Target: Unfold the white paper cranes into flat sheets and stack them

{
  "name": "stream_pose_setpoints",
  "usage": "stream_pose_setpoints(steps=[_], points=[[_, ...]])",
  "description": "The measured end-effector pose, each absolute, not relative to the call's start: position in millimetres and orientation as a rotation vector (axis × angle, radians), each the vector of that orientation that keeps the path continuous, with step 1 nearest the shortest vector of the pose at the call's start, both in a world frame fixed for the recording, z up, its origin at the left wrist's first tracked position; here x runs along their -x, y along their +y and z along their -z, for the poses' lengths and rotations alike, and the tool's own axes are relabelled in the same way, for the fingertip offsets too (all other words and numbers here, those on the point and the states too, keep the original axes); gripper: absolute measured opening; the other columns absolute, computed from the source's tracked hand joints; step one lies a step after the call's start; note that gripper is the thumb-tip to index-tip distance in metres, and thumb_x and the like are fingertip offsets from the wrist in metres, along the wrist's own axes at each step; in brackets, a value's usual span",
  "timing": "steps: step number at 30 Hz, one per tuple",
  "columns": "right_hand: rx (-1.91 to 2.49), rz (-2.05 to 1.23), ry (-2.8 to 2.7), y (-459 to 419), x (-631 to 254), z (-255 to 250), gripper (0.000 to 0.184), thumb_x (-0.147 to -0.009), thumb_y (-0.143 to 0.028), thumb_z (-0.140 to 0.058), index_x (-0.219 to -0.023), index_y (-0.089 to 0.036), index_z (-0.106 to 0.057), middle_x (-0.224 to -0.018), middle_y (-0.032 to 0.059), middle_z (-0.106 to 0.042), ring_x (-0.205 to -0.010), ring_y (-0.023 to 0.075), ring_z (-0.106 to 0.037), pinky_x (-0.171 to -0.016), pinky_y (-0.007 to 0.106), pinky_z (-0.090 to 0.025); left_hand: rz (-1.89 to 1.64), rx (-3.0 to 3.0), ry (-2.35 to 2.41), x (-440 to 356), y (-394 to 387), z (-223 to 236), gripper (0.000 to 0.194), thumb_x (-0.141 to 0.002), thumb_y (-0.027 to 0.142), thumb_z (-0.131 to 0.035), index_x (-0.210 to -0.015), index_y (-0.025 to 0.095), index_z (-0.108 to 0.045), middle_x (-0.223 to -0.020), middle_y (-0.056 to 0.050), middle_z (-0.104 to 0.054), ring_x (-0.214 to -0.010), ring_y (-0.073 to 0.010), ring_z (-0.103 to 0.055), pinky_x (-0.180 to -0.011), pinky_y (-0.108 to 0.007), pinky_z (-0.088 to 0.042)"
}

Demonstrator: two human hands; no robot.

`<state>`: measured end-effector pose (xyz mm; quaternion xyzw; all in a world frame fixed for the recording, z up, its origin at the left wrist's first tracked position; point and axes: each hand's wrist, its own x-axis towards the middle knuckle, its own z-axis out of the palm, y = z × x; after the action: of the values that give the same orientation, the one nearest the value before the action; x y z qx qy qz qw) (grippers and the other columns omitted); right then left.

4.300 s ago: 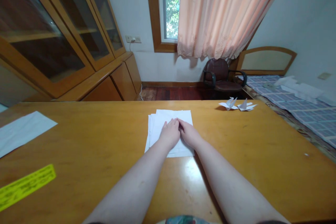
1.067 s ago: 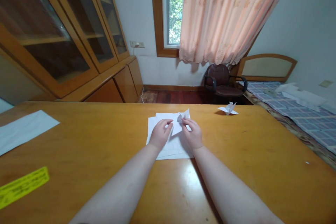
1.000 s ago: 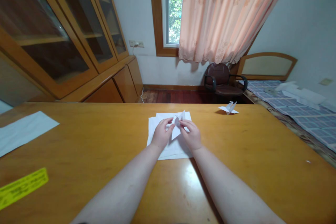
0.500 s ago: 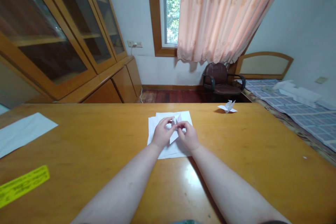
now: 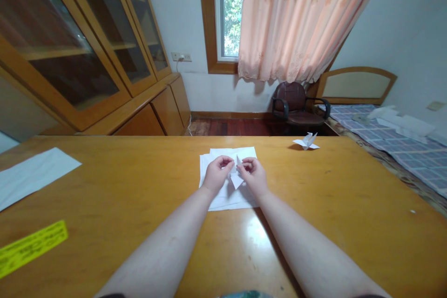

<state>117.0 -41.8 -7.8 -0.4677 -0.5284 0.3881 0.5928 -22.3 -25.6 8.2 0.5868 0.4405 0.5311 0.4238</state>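
Note:
Both my hands hold a small folded white paper figure just above a stack of white paper sheets in the middle of the wooden table. My left hand pinches the figure's left side with curled fingers. My right hand pinches its right side, fingers closed. A pointed tip of the figure hangs down between the two hands. A second folded paper crane rests alone near the table's far right edge.
A large white sheet lies at the table's left edge, and a yellow printed strip at the near left. Beyond the table stand a glass-door wooden cabinet, a dark armchair and a bed.
One of the two paper cranes at the far right left its spot and came into my hands over the sheet stack. In the last second my fingers closed in on it and turned it point down.

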Motion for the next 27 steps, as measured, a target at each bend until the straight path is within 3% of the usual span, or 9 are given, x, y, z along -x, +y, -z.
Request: stream_pose_setpoints(steps=[6,8,12,14,18,20,24,27], points=[[1.071,-0.981,-1.115,-39.0,-117.1,3.3,0.042,-0.063,-0.032,-0.071,-0.100,-0.022,-0.053,-0.105,0.0078,-0.057,-0.090,0.0191,-0.058,-0.068,0.030,-0.049,-1.367,-1.501,1.116,22.9,-23.4,-4.0,0.014,-0.077,0.030,-0.057,-0.078,0.016,-0.057,-0.074,-0.001,-0.058,-0.071,-0.0124,-0.054,-0.069,-0.025,-0.044],[1.033,-1.088,-1.052,-36.4,-116.8,6.1,0.045,-0.061,-0.033,-0.073,-0.099,-0.023,-0.051,-0.110,0.0081,-0.056,-0.089,0.0187,-0.058,-0.067,0.030,-0.049,-1.405,-1.509,1.145,22.9,-22.1,-2.2,0.014,-0.077,0.030,-0.057,-0.080,0.016,-0.058,-0.076,-0.001,-0.059,-0.073,-0.0129,-0.055,-0.071,-0.025,-0.044],[0.920,-1.337,-0.992,-34.3,-116.1,14.2,0.044,-0.070,-0.046,-0.065,-0.106,-0.025,-0.049,-0.109,0.0074,-0.059,-0.077,0.0158,-0.059,-0.064,0.030,-0.048,-1.468,-1.483,1.191,24.9,-19.2,1.0,0.017,-0.078,0.032,-0.056,-0.085,0.017,-0.058,-0.079,-0.002,-0.060,-0.075,-0.0135,-0.057,-0.072,-0.026,-0.045],[0.803,-1.463,-1.018,-34.6,-115.5,16.4,0.050,-0.070,-0.049,-0.064,-0.112,-0.027,-0.047,-0.111,0.0075,-0.059,-0.080,0.0169,-0.060,-0.067,0.031,-0.048,-1.489,-1.471,1.223,26.7,-18.1,1.3,0.018,-0.079,0.033,-0.056,-0.086,0.017,-0.057,-0.080,-0.003,-0.060,-0.075,-0.0139,-0.057,-0.071,-0.026,-0.045],[0.669,-1.502,-1.117,-35.1,-114.3,15.5,0.085,-0.045,-0.032,-0.085,-0.119,-0.029,-0.043,-0.120,0.0075,-0.053,-0.100,0.0208,-0.057,-0.083,0.035,-0.046,-1.507,-1.462,1.260,28.7,-17.4,-0.3,0.019,-0.079,0.034,-0.056,-0.085,0.017,-0.057,-0.079,-0.002,-0.059,-0.074,-0.0139,-0.056,-0.069,-0.026,-0.046],[0.639,-1.484,-1.134,-35.5,-114.2,13.6,0.093,-0.039,-0.029,-0.087,-0.120,-0.029,-0.043,-0.123,0.0083,-0.050,-0.103,0.0214,-0.056,-0.087,0.035,-0.044,-1.523,-1.466,1.264,28.9,-17.6,-1.1,0.019,-0.079,0.034,-0.056,-0.085,0.017,-0.057,-0.078,-0.002,-0.059,-0.073,-0.0137,-0.056,-0.069,-0.026,-0.045],[0.639,-1.459,-1.150,-37.9,-113.2,9.6,0.091,-0.039,-0.030,-0.086,-0.120,-0.027,-0.044,-0.116,0.0077,-0.055,-0.091,0.0179,-0.060,-0.081,0.033,-0.046,-1.575,-1.446,1.283,29.5,-17.8,-2.0,0.018,-0.079,0.035,-0.055,-0.084,0.017,-0.057,-0.079,-0.002,-0.060,-0.074,-0.0136,-0.057,-0.071,-0.026,-0.045],[0.832,-1.358,-1.138,-39.8,-111.9,6.7,0.068,-0.051,-0.029,-0.079,-0.112,-0.024,-0.050,-0.086,0.0008,-0.063,-0.073,0.0141,-0.060,-0.070,0.031,-0.048,-1.552,-1.479,1.285,30.0,-19.0,-4.0,0.017,-0.079,0.035,-0.055,-0.083,0.017,-0.056,-0.079,-0.002,-0.059,-0.075,-0.0140,-0.056,-0.074,-0.027,-0.045]])
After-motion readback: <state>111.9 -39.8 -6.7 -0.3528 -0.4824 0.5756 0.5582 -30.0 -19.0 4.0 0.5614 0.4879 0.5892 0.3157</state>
